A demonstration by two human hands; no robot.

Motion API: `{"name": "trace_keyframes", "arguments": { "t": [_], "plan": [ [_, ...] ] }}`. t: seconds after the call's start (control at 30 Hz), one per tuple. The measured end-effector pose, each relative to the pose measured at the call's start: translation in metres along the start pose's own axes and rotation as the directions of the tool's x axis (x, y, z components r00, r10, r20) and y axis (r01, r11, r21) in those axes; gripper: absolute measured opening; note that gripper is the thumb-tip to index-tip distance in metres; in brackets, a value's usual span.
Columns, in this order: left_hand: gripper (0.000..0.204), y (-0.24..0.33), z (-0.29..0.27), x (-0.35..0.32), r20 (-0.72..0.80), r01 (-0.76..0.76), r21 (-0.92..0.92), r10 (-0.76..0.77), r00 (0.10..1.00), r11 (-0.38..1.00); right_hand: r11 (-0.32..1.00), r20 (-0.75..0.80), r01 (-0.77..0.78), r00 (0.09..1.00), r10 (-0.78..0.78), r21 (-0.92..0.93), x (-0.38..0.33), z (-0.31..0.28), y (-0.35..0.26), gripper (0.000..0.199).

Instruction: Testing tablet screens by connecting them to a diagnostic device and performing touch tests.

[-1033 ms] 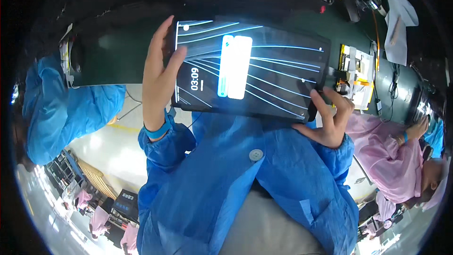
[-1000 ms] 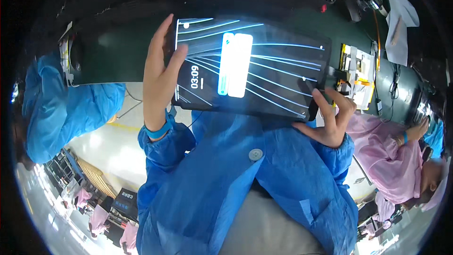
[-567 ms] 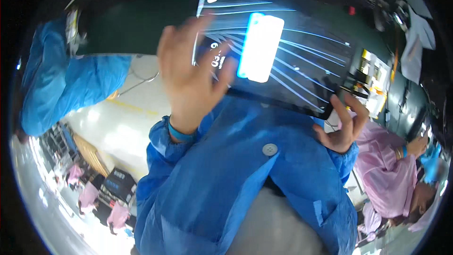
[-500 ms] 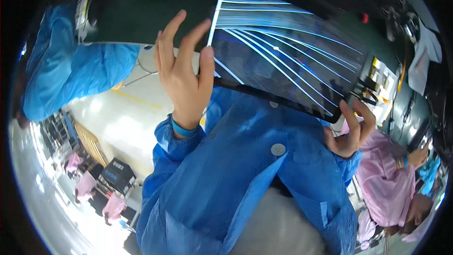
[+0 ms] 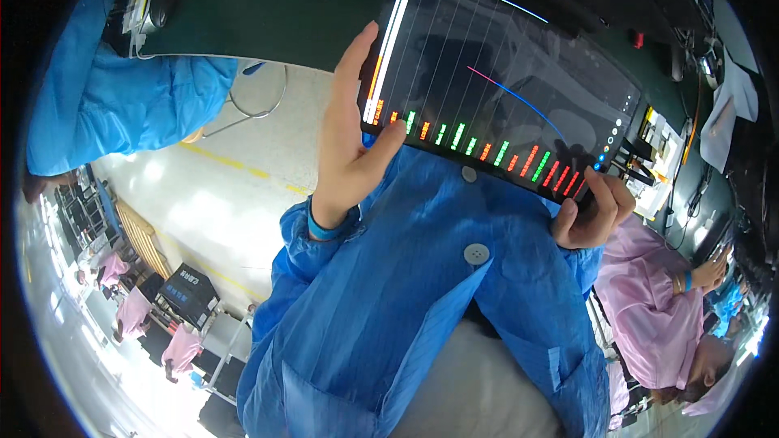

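L hand (image 5: pixel 349 154) & R hand (image 5: pixel 592 211) grip tablet (image 5: pixel 503 89) by opposite edges, over lap

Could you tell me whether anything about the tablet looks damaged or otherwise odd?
The tablet, held between the left hand and right hand, shows no visible cracks. Its dark screen carries thin lines and a row of coloured bars.

left hand (image 5: pixel 345 150) fingers partly behind tablet (image 5: pixel 499 85) edge; right hand (image 5: pixel 591 212) palm hidden under its corner; bench clutter (image 5: pixel 690 97) too small to tell.
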State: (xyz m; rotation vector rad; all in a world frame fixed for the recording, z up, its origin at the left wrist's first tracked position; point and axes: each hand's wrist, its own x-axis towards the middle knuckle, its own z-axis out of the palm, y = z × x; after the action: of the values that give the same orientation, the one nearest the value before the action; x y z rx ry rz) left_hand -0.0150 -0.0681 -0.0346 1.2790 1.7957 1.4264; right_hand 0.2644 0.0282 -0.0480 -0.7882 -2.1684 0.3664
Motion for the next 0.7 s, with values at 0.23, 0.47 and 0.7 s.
{"name": "trace_keyframes", "arguments": {
  "t": [0.23, 0.47, 0.7],
  "plan": [
    [0.058, 0.008, -0.021, 0.037, 0.029, -0.057, 0.112, 0.054, 0.998, 0.992, 1.000, -0.140, -0.002, 0.990, 0.005, 0.020, 0.010, -0.010, -0.005, 0.034],
    [0.016, 0.014, -0.005, 0.112, 0.028, -0.173, 0.670, 0.208, 0.978, 0.722, 1.000, -0.208, -0.005, 0.978, 0.002, -0.018, 0.033, -0.019, -0.009, 0.029],
    [0.005, 0.037, 0.005, 0.127, 0.093, -0.213, 0.576, 0.196, 0.976, 0.789, 0.976, -0.112, -0.209, 0.973, 0.202, -0.064, 0.064, -0.016, -0.024, 0.035]
  ]
}}
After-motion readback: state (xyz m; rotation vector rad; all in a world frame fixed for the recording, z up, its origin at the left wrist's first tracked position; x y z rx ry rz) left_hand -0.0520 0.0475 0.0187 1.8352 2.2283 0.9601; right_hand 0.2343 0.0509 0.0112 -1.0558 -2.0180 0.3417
